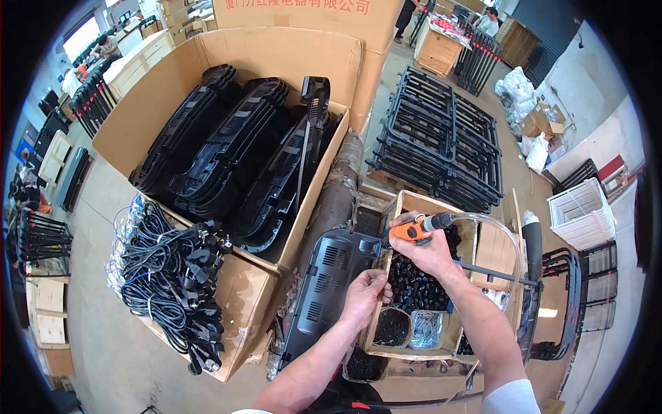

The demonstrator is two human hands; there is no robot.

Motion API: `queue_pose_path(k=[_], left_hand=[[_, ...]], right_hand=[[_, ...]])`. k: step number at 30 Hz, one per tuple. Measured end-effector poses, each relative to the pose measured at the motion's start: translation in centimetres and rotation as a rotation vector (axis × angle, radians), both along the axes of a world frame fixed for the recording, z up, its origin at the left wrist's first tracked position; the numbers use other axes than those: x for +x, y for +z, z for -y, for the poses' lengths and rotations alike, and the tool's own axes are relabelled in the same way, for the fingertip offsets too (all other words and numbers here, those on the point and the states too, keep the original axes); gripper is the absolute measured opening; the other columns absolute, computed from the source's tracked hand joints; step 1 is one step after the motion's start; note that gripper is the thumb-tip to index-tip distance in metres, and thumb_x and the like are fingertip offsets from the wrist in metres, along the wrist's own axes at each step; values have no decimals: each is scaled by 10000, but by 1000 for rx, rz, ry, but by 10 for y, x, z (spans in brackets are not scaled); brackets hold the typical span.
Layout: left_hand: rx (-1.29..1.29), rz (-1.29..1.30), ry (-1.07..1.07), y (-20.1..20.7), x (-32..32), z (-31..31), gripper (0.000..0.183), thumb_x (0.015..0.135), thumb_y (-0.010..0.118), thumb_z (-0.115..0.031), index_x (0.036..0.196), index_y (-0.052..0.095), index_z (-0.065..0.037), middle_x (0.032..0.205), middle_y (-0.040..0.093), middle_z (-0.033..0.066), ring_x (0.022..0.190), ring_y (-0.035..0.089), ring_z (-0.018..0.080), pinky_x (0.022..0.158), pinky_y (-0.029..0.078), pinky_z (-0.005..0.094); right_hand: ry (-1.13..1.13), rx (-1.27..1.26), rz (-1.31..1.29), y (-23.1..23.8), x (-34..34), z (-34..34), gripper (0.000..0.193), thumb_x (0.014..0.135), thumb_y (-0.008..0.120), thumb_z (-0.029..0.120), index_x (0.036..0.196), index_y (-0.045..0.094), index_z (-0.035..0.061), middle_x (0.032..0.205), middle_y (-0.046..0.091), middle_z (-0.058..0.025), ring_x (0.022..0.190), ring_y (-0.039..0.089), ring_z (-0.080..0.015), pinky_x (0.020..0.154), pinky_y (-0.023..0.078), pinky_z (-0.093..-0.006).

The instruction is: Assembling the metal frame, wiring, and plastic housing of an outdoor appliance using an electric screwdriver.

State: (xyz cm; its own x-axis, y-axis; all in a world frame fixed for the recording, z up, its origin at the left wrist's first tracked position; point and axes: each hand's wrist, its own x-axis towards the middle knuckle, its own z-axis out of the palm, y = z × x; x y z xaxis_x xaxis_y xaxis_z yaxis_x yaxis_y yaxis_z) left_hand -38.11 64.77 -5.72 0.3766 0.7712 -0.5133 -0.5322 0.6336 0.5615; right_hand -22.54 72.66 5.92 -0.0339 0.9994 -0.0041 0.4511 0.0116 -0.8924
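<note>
Gry flr (100,207); wht wall (601,72) R; brt window (81,38).

tool (412,231): orange, black; casing (329,276): black, slot-striped; cables (157,276): black; carton (314,45): tan

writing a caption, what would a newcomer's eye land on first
The orange tool in the right hand, right of centre, stands out first. Then the big open cardboard box at upper left, packed with black plastic parts. Lower left is a heap of black cables.

Cables (165,269) lie left of the parts tray (417,355) (an open carton (276,48) behind them).
</note>
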Motion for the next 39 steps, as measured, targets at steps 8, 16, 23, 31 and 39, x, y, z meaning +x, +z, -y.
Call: queue_pose_path(k=[8, 16, 23, 31, 39], left_hand=[[64, -28, 8, -2, 1, -7, 176, 1090, 603, -186, 1135, 644, -21, 892, 642, 10, 749, 625, 110, 668, 536, 258], [-23, 84, 41, -5, 8, -11, 260, 1095, 603, -316, 978, 633, -86, 781, 595, -27, 634, 561, 86, 543, 434, 237], [-261, 313, 219, -8, 3, -29, 375, 1072, 591, -445, 999, 635, -79, 785, 561, -22, 618, 486, 108, 535, 401, 231], [-279, 481, 260, -2, 0, -39, 301, 1086, 592, -344, 1161, 619, -55, 857, 579, 10, 690, 517, 121, 561, 441, 234], [-284, 586, 216, -11, -5, -39, 291, 1095, 575, -342, 1177, 597, -63, 838, 572, 6, 678, 529, 114, 551, 448, 239]], right_hand=[[6, -15, -69, -5, 4, -1, 286, 820, 819, 129, 1076, 716, 52, 1021, 745, -39, 926, 693, -120, 867, 565, -312], [-16, -19, -106, -13, 5, -1, 346, 824, 830, 117, 1138, 715, 25, 1077, 743, -48, 980, 689, -120, 900, 562, -304], [-16, 25, -340, 33, 2, 27, 509, 838, 849, 49, 1285, 614, -18, 1200, 728, -123, 1130, 698, -198, 1039, 559, -366], [-14, -76, -342, 36, -3, 39, 535, 841, 861, 93, 1299, 607, -17, 1193, 741, -134, 1147, 697, -202, 1056, 553, -375], [15, -29, -317, 28, -7, 35, 495, 848, 839, 50, 1286, 619, -22, 1223, 726, -138, 1146, 693, -201, 1041, 561, -378]])
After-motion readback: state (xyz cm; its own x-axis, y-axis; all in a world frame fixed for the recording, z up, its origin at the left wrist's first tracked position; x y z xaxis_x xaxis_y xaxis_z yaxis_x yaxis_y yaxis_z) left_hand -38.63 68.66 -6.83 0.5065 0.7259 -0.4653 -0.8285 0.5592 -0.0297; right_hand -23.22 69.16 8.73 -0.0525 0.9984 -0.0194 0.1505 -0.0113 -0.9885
